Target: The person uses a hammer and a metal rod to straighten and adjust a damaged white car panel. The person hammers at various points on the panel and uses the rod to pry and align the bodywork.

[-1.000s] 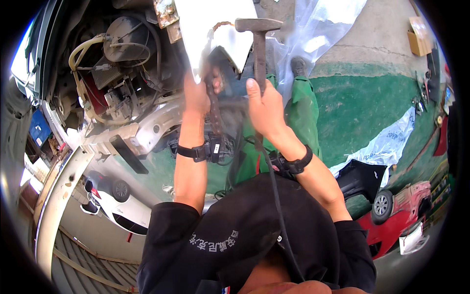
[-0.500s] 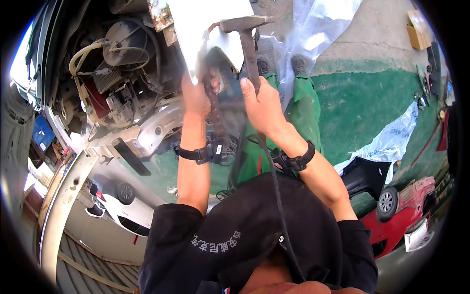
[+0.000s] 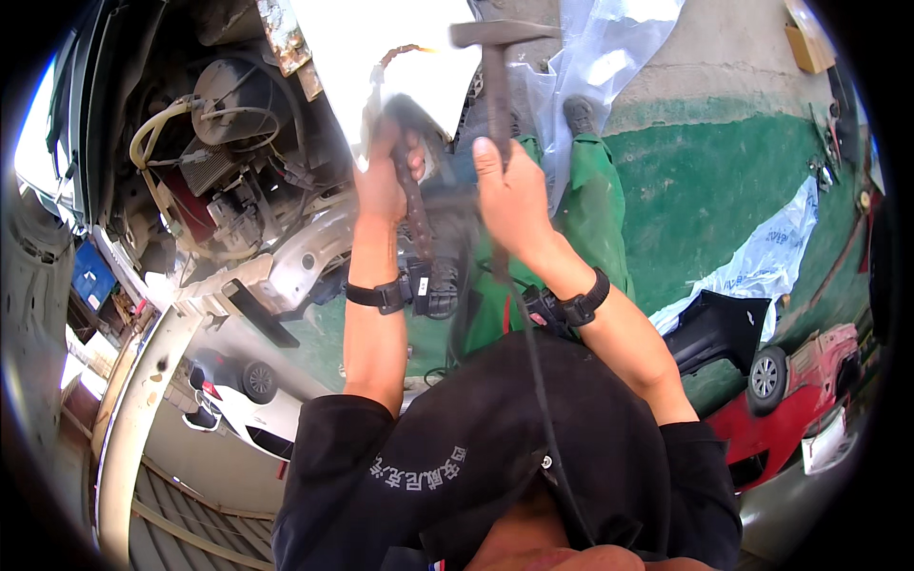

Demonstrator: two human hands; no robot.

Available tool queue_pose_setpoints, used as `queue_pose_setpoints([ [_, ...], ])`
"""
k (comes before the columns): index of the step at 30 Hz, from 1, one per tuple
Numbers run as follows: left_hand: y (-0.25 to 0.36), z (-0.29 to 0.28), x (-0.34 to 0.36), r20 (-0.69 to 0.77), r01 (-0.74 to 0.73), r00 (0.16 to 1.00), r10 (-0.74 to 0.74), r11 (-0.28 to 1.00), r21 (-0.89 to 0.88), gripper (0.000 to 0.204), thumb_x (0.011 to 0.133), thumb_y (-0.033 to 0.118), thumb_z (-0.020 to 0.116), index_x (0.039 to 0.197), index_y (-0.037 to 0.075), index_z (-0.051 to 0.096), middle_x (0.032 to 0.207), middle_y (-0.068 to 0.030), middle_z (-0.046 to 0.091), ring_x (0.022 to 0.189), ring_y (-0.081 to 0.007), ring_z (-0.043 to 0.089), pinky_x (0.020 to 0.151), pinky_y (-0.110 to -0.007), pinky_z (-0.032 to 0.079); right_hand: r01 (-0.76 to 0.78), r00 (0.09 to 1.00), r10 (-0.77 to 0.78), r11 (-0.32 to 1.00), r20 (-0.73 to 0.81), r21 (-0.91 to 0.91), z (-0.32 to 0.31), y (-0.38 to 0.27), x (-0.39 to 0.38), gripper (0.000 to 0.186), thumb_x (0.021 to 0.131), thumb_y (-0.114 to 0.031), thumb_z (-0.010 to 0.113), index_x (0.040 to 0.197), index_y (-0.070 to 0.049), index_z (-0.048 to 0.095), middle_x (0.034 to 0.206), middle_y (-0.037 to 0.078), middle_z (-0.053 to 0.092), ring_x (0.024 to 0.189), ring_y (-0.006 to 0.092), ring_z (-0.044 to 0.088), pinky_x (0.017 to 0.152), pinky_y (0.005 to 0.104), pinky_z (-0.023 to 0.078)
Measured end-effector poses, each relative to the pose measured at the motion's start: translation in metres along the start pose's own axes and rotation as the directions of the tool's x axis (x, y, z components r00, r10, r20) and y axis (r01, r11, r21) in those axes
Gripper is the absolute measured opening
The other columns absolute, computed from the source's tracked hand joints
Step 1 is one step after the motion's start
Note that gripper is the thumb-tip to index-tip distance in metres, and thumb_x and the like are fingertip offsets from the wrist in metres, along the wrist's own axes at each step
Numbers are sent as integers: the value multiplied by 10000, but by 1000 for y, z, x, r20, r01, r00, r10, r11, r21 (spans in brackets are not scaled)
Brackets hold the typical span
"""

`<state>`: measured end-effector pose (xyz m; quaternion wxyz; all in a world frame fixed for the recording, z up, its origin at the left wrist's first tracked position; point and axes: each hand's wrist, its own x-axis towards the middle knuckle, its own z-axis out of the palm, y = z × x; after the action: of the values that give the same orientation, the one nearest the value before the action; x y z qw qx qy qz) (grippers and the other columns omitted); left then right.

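My left hand (image 3: 381, 190) is closed around a dark, rusty metal bar (image 3: 417, 221) dotted along its length, at the lower edge of a white body panel (image 3: 357, 24). The bar's upper end is hidden under the panel. A brown, rusted-looking mark runs along part of that panel's edge. In my right hand (image 3: 516, 195) is a hammer (image 3: 497, 90), its handle gripped with the thumb lying along it. The hammer head is raised to the right of the panel and apart from it.
On the left lies an open engine bay (image 3: 238, 143) with hoses and a bare metal crossmember (image 3: 295, 266). A plastic sheet (image 3: 609, 57) covers floor beyond my feet. To the right are a black panel (image 3: 719, 328) and a red car body (image 3: 819, 371); a white car (image 3: 224, 400) stands left.
The hammer has moved up and to the right, away from the panel's edge. My left hand still holds the bar, while the surroundings have shifted slightly in view.
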<state>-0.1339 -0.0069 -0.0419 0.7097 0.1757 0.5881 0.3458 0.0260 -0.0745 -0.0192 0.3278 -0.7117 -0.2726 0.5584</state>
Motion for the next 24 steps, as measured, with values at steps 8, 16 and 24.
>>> queue_pose_setpoints([
  [8,0,-13,-3,-37,10,999,-7,995,97,186,976,249,496,1013,69,462,759,-73,499,547,-126,472,437,-235,391,5,1000,-5,1000,21,28,4,3,-4,482,963,-398,507,923,80,551,705,251,606,686,406,614,634,427,476],
  [16,-10,-8,-14,-23,73,997,-73,997,-15,207,972,264,525,982,63,475,730,-77,518,532,-126,493,420,-235,393,-92,994,88,994,64,56,-4,13,-16,481,974,-407,498,936,71,547,613,114,549,572,213,546,589,369,461],
  [24,-3,-15,-22,-29,57,998,-57,998,2,219,947,248,578,940,44,498,715,-61,541,517,-113,497,423,-227,384,-211,973,176,939,148,271,-8,-10,-11,400,984,-419,475,802,-64,492,576,-41,432,477,60,421,432,248,342],
])
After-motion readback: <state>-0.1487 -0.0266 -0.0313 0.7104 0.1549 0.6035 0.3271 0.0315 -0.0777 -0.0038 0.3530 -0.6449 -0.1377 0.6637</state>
